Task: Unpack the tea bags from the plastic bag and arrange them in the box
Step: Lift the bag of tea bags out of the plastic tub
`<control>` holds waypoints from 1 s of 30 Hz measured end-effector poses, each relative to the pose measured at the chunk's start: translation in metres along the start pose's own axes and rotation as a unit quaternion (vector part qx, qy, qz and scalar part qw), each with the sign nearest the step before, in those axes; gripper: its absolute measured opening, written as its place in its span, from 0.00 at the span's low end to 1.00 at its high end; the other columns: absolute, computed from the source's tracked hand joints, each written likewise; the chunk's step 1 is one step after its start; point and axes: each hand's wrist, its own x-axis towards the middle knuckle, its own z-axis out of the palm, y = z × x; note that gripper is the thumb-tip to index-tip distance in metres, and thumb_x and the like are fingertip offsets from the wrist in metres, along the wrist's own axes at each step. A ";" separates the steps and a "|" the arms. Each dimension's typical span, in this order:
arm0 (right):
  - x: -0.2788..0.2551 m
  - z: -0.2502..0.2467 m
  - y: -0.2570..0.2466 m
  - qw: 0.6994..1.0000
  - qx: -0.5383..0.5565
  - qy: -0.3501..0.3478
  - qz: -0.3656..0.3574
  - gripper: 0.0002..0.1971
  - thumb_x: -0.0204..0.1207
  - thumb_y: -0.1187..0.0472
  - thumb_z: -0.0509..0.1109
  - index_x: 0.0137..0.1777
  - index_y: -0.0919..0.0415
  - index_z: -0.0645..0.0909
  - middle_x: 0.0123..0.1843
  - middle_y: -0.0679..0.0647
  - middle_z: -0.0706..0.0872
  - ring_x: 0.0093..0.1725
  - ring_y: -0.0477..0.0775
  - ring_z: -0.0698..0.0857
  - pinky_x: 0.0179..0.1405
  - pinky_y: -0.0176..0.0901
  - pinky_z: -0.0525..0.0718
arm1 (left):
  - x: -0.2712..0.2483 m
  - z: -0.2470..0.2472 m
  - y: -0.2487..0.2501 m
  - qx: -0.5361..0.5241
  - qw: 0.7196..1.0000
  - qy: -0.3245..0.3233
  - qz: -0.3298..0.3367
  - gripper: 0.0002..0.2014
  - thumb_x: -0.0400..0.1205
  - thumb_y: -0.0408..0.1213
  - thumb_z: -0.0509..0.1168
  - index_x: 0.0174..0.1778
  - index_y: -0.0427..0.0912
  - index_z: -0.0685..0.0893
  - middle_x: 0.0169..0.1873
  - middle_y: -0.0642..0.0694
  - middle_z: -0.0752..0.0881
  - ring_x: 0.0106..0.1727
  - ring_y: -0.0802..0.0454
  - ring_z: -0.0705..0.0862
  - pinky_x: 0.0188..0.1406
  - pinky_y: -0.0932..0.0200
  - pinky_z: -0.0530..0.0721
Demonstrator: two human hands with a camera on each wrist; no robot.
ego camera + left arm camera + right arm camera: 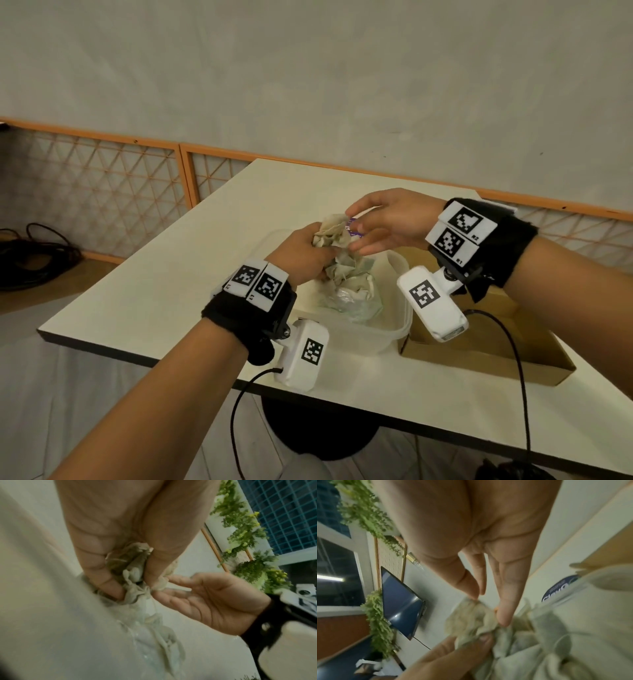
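Nearest me, my left hand (301,253) grips a clump of tea bags (330,233) above the tub (394,329), while my right hand (387,219), fingers loosely extended, pinches its tag (354,229) from the right.

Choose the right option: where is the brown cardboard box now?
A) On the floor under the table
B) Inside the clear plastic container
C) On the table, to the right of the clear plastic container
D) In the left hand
C: in the head view the cardboard box lies open on the table, directly right of the clear plastic container, while the left hand grips tea bags.
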 end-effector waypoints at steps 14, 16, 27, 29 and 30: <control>0.013 0.012 0.027 0.991 -0.124 0.032 -0.030 0.14 0.70 0.72 0.74 0.56 0.67 0.81 0.52 0.65 0.82 0.36 0.58 0.85 0.30 0.37 0.87 | 0.002 -0.013 -0.010 -0.423 0.899 0.012 -0.114 0.07 0.84 0.30 0.60 0.43 0.37 0.82 0.38 0.42 0.86 0.34 0.50 0.84 0.31 0.66 0.83; 0.011 0.005 0.025 0.996 -0.059 0.057 -0.034 0.14 0.69 0.74 0.74 0.55 0.72 0.82 0.48 0.63 0.83 0.33 0.53 0.86 0.28 0.34 0.86 | 0.000 -0.016 -0.009 -0.469 0.877 0.019 -0.106 0.08 0.84 0.30 0.60 0.40 0.38 0.81 0.33 0.44 0.87 0.30 0.52 0.83 0.30 0.67 0.82; 0.006 0.019 -0.005 0.996 0.066 -0.037 -0.039 0.09 0.75 0.75 0.67 0.55 0.71 0.81 0.45 0.64 0.85 0.36 0.53 0.87 0.39 0.39 0.90 | -0.002 -0.012 -0.008 -0.373 0.922 -0.102 -0.028 0.19 0.84 0.49 0.61 0.64 0.42 0.83 0.50 0.46 0.88 0.45 0.56 0.87 0.46 0.63 0.85; 0.005 0.021 -0.009 0.995 0.075 -0.061 -0.031 0.11 0.77 0.75 0.64 0.57 0.66 0.79 0.44 0.63 0.85 0.35 0.53 0.88 0.40 0.39 0.90 | 0.001 -0.012 -0.013 -0.369 0.926 -0.079 -0.022 0.19 0.80 0.42 0.66 0.66 0.41 0.82 0.49 0.46 0.87 0.43 0.57 0.86 0.41 0.65 0.85; 0.005 0.021 -0.010 0.995 0.075 -0.057 -0.031 0.13 0.77 0.76 0.64 0.58 0.64 0.78 0.44 0.63 0.85 0.36 0.54 0.88 0.39 0.39 0.89 | 0.002 -0.012 -0.014 -0.379 0.923 -0.056 -0.031 0.18 0.79 0.38 0.68 0.65 0.39 0.83 0.47 0.45 0.87 0.41 0.57 0.87 0.37 0.66 0.85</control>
